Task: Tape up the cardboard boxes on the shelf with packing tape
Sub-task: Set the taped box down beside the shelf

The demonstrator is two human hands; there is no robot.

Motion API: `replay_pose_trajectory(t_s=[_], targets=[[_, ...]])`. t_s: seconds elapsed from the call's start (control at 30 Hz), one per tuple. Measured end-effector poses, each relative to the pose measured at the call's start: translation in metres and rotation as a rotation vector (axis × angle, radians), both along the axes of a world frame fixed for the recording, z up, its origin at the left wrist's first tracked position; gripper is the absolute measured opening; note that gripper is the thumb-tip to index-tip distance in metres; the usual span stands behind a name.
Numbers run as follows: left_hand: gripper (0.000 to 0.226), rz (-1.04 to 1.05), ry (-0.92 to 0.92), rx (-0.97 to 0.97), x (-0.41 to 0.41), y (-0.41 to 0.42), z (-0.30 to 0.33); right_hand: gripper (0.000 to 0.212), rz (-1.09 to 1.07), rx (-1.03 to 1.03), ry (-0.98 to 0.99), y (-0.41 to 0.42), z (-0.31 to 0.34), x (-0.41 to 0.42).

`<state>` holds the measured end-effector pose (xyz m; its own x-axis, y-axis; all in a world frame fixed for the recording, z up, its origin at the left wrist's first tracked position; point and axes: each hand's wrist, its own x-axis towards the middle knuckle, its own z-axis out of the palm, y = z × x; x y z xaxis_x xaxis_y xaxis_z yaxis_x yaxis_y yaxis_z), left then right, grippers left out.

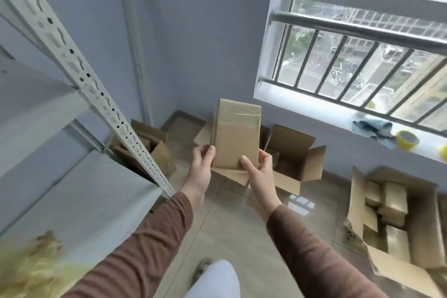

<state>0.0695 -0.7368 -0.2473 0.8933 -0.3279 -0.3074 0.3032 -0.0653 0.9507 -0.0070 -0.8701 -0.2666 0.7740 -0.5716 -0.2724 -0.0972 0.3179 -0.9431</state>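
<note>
One small cardboard box [235, 135] was in our hands in the head view, held up in front of us above the floor, between the shelf [72, 201] on our left and the window sill [314, 113] on our right. Our left hand [202, 167] gripped its lower left edge, thumb curled over the front face and the other fingers hidden behind. Our right hand [257, 169] held the lower right corner, thumb pressed on the front and the fingers curled round the side. A strip of clear tape [242, 115] already shone across the upper part of this box, so we judged its far end sealed. At the near end a loose flap seemed to hang below our hands, though we could not tell for certain whether it belonged to this box.

A roll of yellowish packing tape [407, 139] stood on the sill beside a blue cloth [373, 128], well apart from our hands.

Of containers, we saw several. A large open carton [396, 215] on the floor to the right held a number of small, glossy boxes that looked taped. Another open carton [297, 159] behind our box showed little inside. A third [150, 145], behind the shelf post, held something we could not make out. We judged a good share done, with this box unfinished.
</note>
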Motion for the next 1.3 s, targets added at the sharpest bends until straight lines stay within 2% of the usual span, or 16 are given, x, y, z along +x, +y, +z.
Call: replay_pose_trajectory(t_s=[0.17,0.3,0.43,0.53,0.67,0.77,1.03,1.17,1.3], targets=[[0.036,-0.103,0.078,0.062,0.034,-0.059,-0.04,0.055,-0.018,0.035,0.121,-0.063,-0.041,0.033],[0.03,-0.173,0.116,0.104,0.075,-0.114,-0.077,0.06,-0.052,0.062,0.192,-0.117,-0.077,0.07],[0.053,-0.307,0.152,0.228,0.116,-0.169,-0.119,0.064,-0.078,0.111,0.284,-0.171,-0.114,0.098],[0.061,-0.403,0.201,0.318,0.137,-0.209,-0.149,0.056,-0.121,0.181,0.342,-0.208,-0.147,0.107],[0.068,-0.502,0.298,0.319,0.149,-0.267,-0.195,0.044,-0.192,0.232,0.421,-0.259,-0.191,0.112],[0.07,-0.429,0.408,0.31,0.146,-0.303,-0.232,0.042,-0.216,0.234,0.489,-0.293,-0.223,0.115],[0.054,-0.191,0.607,0.306,0.153,-0.398,-0.349,0.047,-0.196,0.308,0.645,-0.382,-0.339,0.146],[0.058,-0.068,0.728,0.232,0.156,-0.436,-0.411,0.048,-0.197,0.296,0.684,-0.414,-0.395,0.165],[0.07,0.081,0.83,0.131,0.167,-0.471,-0.478,0.051,-0.148,0.267,0.701,-0.438,-0.459,0.188]])
